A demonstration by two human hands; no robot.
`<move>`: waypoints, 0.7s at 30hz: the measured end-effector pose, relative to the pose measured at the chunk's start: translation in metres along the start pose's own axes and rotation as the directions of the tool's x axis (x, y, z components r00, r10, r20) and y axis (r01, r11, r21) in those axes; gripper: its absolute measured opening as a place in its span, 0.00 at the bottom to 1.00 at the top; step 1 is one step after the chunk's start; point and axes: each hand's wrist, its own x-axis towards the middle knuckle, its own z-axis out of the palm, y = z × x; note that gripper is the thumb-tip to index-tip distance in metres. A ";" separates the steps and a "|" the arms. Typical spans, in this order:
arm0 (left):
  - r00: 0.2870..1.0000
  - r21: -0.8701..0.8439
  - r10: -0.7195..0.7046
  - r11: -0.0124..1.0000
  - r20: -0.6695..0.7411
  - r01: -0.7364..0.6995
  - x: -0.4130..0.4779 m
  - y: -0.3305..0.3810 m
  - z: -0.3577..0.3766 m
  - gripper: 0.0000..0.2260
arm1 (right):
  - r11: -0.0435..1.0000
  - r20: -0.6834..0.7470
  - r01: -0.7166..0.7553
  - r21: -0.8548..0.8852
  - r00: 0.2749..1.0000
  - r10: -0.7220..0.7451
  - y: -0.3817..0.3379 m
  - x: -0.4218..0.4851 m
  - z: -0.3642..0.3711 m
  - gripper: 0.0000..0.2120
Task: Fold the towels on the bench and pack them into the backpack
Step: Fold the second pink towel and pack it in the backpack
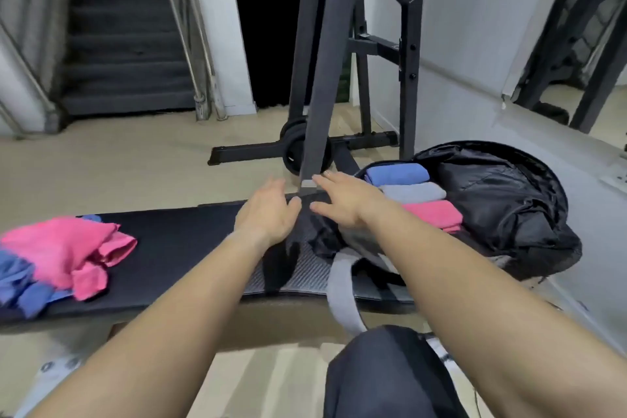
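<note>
A black backpack (pixel 509 207) lies open on the right end of the black bench (pixel 176 248). Inside it sit three folded towels: a blue one (pixel 397 174), a grey one (pixel 414 193) and a pink one (pixel 434 214). At the bench's left end lies a loose heap of a pink towel (pixel 64 248) and a blue towel (pixel 20 285). My left hand (pixel 268 214) and my right hand (pixel 346 197) hover over the bench's middle, next to the backpack's near edge, fingers straight and holding nothing.
A dark metal rack (pixel 319 85) with weight plates (pixel 295 149) stands just behind the bench. A grey backpack strap (pixel 342 292) hangs over the bench's front edge. My dark-clad knee (pixel 383 373) is below. Stairs rise at the back left, and beige floor lies in between.
</note>
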 end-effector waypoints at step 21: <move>0.785 -0.154 -0.578 0.816 -0.220 0.557 -0.081 -0.349 -0.079 0.35 | 0.876 -0.052 0.472 0.102 0.882 -0.469 -0.375 0.162 0.087 0.36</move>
